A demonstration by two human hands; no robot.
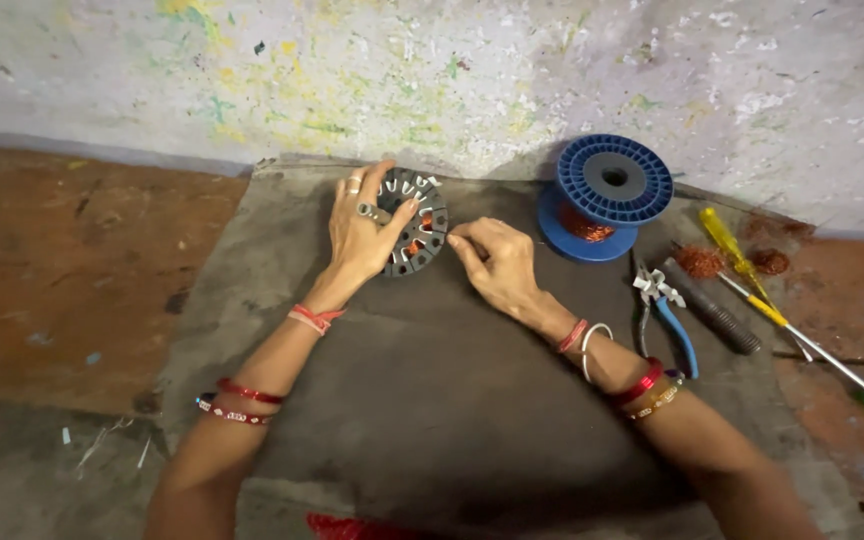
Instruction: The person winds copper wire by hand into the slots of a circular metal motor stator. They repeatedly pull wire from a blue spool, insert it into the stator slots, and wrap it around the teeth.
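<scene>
The round stator core [414, 225] lies on the grey mat [402, 400] near the wall, mostly unwound, copper in a few slots only. The left hand [364, 230] presses it flat; the right hand [492, 258] pinches something fine beside it. The blue wire spool [607, 195] stands nearby.

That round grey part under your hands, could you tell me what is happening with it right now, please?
A person works on a round grey slotted core lying on a dark mat by a paint-flecked wall. The left hand rests on top of it, holding it down, while the right hand pinches at its right edge; what it pinches is too fine to see. A blue spool of copper wire, blue-handled pliers and screwdrivers lie to the right.
</scene>
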